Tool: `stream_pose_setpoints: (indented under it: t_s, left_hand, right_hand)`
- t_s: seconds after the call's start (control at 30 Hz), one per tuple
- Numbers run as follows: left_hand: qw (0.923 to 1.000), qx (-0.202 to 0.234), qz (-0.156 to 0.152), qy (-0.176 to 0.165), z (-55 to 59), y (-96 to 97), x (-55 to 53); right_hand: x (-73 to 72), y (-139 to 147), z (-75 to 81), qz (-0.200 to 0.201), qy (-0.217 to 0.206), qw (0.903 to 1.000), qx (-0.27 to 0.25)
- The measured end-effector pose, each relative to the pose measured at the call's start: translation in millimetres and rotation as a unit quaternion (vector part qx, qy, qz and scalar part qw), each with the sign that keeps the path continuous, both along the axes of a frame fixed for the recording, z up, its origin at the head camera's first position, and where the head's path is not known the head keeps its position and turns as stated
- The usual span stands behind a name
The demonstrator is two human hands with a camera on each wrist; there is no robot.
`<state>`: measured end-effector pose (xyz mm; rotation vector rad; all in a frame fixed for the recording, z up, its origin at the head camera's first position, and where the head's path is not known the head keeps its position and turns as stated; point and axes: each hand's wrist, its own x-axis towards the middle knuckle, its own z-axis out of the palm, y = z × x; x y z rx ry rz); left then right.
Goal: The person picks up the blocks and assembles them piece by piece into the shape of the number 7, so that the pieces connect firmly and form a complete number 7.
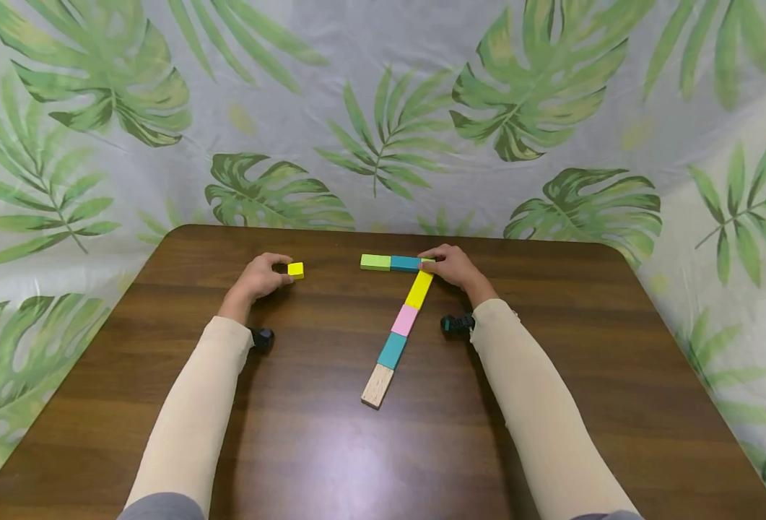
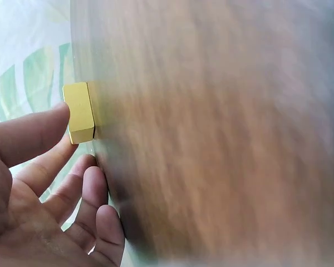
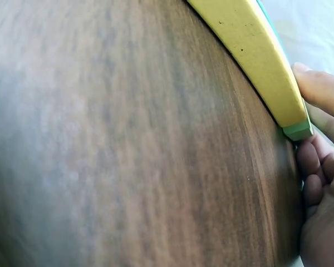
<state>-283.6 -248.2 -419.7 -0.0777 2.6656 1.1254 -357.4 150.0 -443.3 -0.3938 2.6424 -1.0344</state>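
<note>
On the left side of the table, my left hand (image 1: pixel 260 277) pinches a small yellow block (image 1: pixel 296 271) between thumb and fingers; the left wrist view shows the thumb pressed on its side. At the far right end of a row of blocks, my right hand (image 1: pixel 454 266) holds a small green block (image 3: pixel 299 131) with thumb and fingers, partly hiding it. Left of it in that row lie a blue block (image 1: pixel 405 263) and a light green block (image 1: pixel 375 263). A slanted line runs toward me: yellow plank (image 1: pixel 419 290), pink block (image 1: pixel 405 321), teal block (image 1: pixel 392 351) and bare wood block (image 1: pixel 377 386).
All of this lies on a dark brown wooden table (image 1: pixel 331 448) with rounded far corners. Behind it hangs a leaf-patterned cloth (image 1: pixel 395 209). A black device sits at each wrist, just inside the pale sleeves.
</note>
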Motion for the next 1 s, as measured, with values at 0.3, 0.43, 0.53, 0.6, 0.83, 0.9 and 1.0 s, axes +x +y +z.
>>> stream_pose_setpoints:
  t_s: [0.3,0.43,0.53,0.6,0.83,0.9,1.0]
  left_hand:
    - [0.9993,0.011,0.034,-0.012,-2.5,6.5,1.0]
    - [0.9980,0.033,0.052,-0.014,-3.3,10.2,0.2]
    - [0.9966,0.042,0.069,-0.015,-2.8,12.9,0.4]
    - [0.9961,0.042,0.077,-0.013,-2.1,14.0,0.9]
    - [0.9958,0.036,0.084,-0.006,-1.1,13.9,1.1]
    - [0.9956,0.036,0.086,-0.005,-1.2,13.0,0.5]
    - [0.9954,0.037,0.088,-0.006,-1.7,11.7,-0.5]
  right_hand:
    - [2.3,1.2,-3.2,0.001,-0.010,0.9999,-0.003]
    - [4.1,2.3,-1.7,-0.006,-0.006,0.9999,-0.007]
    - [4.9,2.9,-1.3,-0.007,-0.008,0.9999,-0.009]
    - [4.9,2.6,-1.3,-0.005,-0.009,0.9999,-0.009]
    - [3.8,-0.4,0.5,0.000,-0.005,0.9999,-0.011]
    - [3.5,-0.8,1.5,0.001,-0.006,0.9999,-0.011]
    - [2.4,-1.2,1.8,-0.001,-0.009,0.9999,-0.014]
